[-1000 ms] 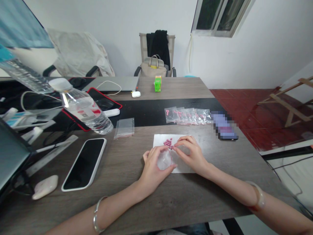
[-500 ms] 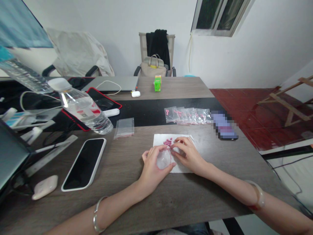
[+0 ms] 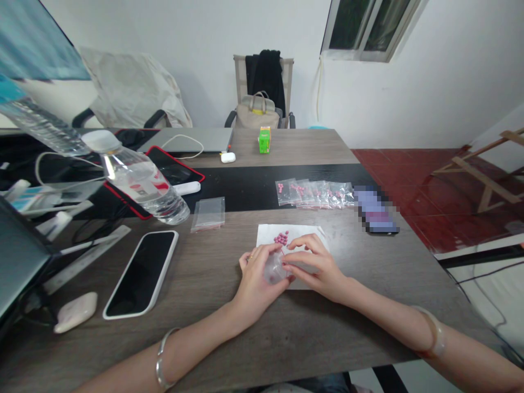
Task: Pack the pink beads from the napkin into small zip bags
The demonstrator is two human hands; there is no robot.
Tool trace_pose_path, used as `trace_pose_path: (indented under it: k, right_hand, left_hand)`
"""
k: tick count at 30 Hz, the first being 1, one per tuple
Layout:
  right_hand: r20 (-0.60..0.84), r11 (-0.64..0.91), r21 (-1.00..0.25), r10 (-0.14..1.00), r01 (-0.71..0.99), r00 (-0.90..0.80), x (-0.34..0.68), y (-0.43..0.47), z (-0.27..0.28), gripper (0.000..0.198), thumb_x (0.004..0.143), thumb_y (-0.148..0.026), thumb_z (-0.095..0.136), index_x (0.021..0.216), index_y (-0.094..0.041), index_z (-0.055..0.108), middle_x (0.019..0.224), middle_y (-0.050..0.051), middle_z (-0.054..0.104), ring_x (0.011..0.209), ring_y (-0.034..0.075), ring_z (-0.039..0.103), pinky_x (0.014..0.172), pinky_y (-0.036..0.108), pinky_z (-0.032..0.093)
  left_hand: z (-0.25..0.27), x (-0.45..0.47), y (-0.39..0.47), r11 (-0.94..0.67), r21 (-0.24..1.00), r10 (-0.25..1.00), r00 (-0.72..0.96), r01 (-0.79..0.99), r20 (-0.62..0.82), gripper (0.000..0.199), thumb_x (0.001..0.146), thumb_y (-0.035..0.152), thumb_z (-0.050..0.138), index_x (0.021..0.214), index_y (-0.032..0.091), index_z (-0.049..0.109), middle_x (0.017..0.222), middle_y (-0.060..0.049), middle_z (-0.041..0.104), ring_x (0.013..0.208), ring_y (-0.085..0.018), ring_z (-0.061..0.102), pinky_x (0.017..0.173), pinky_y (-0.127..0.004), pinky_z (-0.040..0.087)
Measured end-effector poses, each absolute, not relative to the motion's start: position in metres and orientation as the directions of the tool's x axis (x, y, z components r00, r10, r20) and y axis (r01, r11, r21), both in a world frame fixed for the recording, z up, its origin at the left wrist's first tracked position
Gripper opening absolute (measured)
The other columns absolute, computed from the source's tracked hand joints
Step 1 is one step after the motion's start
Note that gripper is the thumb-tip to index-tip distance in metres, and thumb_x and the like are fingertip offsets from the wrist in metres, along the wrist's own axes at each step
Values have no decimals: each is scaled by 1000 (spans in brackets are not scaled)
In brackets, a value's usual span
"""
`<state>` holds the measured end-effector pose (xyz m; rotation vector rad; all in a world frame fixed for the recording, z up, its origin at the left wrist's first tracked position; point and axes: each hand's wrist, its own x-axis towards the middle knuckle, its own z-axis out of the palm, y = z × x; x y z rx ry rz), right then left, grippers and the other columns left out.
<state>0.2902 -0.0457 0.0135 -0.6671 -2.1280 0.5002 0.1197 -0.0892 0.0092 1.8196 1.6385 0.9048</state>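
Observation:
A small clear zip bag [image 3: 273, 267] is held by my left hand [image 3: 257, 275], its fingers and thumb curved around the bag's edges. At the bag's mouth are the fingertips of my right hand [image 3: 317, 262], drawn together; whatever they may pinch is too small to make out. Just beyond the fingers, a little heap of pink pills [image 3: 281, 238] lies on a white sheet of paper [image 3: 266, 229]. The paper is partly hidden under both hands.
Filled bags of pink pills [image 3: 313, 194] lie overlapping behind the paper, beside a blurred-out phone [image 3: 374, 210]. To the left are flat bags [image 3: 208, 214], a white-cased phone [image 3: 141, 275] and a water bottle [image 3: 139, 177]. A green box [image 3: 264, 140] stands farther back.
My right hand's fingertips have moved slightly down and toward me, from beside the pills into the bag's mouth. My left hand keeps hold of the bag, which has tilted a little.

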Motion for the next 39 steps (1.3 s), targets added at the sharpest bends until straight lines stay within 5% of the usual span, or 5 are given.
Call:
trace_pose_path:
  k: [9, 16, 27, 33, 39]
  right_hand:
    - [504, 763, -569, 619, 307, -602, 289, -43, 12, 6, 87, -20, 57, 89, -20, 63, 84, 5, 63, 84, 19, 58, 76, 33, 48]
    - [228, 864, -439, 373, 247, -899, 289, -51, 14, 29, 91, -25, 52, 119, -25, 61, 132, 8, 55, 130, 23, 41, 107, 44, 32]
    - [388, 897, -406, 341, 173, -856, 288, -45, 6, 21, 87, -11, 51, 96, -22, 67, 90, 2, 73, 101, 17, 60, 83, 32, 43]
    - [422, 892, -404, 377, 201, -824, 286, -47, 2, 14, 87, -14, 52, 83, -21, 64, 78, 1, 69, 79, 15, 60, 74, 29, 42]
    - [521, 772, -481, 633, 416, -573, 288, -44, 0, 10, 85, -14, 56, 84, -21, 64, 82, 4, 70, 82, 18, 63, 75, 34, 41]
  left_hand:
    - [12, 114, -91, -159, 826, 938, -178, 541, 297, 29, 78, 28, 64, 105, 24, 53, 100, -4, 65, 95, -23, 60, 89, -41, 37]
    - [11, 112, -90, -182, 891, 923, -241, 415, 300, 29, 83, 29, 59, 111, 21, 51, 104, -7, 60, 98, -22, 56, 87, -38, 42]
    - [11, 113, -89, -166, 849, 928, -213, 502, 306, 29, 80, 27, 61, 108, 23, 52, 103, -5, 63, 97, -22, 58, 90, -41, 39]
    - [10, 114, -90, -146, 778, 942, -154, 611, 298, 32, 76, 26, 65, 105, 24, 53, 102, -4, 65, 96, -24, 60, 90, -42, 37]
    - [10, 115, -91, -162, 723, 939, -119, 671, 322, 41, 72, 28, 70, 109, 25, 51, 101, -4, 66, 97, -25, 61, 91, -41, 33]
